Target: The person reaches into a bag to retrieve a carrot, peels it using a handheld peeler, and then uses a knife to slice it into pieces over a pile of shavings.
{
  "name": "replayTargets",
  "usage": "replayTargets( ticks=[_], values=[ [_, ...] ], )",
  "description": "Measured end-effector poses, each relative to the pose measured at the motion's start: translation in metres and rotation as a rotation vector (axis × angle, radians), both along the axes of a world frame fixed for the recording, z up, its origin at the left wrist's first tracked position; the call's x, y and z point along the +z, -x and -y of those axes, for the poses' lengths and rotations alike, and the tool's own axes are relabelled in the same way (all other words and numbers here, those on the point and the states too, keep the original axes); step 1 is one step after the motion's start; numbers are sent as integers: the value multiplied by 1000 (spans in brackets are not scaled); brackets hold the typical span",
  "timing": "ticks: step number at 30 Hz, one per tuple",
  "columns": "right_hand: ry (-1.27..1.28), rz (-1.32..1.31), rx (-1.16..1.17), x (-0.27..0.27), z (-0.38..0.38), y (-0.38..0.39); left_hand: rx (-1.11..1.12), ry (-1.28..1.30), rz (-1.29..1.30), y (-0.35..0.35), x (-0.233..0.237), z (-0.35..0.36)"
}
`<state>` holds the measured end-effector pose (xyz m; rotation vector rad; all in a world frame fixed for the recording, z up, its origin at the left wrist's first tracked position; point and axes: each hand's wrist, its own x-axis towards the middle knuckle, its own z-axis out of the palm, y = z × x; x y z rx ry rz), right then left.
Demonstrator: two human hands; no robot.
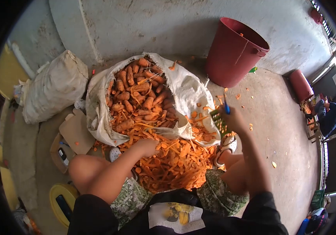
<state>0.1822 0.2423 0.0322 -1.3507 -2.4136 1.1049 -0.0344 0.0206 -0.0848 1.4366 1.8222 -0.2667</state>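
My right hand (234, 118) is closed on the blue handle of a tool (227, 107), raised at the right edge of the open sack. Beside it a green grid-like piece (219, 122) shows; how it joins the tool is unclear. My left hand (147, 147) is closed over the front of the pile of cut carrot pieces (176, 164) between my legs; what it holds, if anything, is hidden. Whole carrots (140, 94) fill the open white sack (97, 105) in front of me. Orange strips lie on its flap.
A tall red bin (230, 55) stands by the wall. A full white sack (58, 88), an open cardboard box (78, 133) and a yellow lid with a phone (64, 207) are on the left. Another person (330, 117) sits far right. Scraps dot the floor.
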Motion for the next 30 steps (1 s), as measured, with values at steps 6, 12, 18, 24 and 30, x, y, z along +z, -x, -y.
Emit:
replayTargets(
  ticks=[6,12,18,24,30],
  values=[
    [-138,174,220,-11,5,4,94,122,86,28,-66,6],
    [-180,196,240,-33,-27,0,834,-40,9,92,-116,-27],
    [-105,345,112,-34,-48,-3,963,-294,-58,145,-140,-117],
    [-84,379,112,-38,-60,11,876,-181,-141,155,-157,-186],
    [12,397,169,-44,-65,17,765,-156,-279,158,-181,-201]
  ],
)
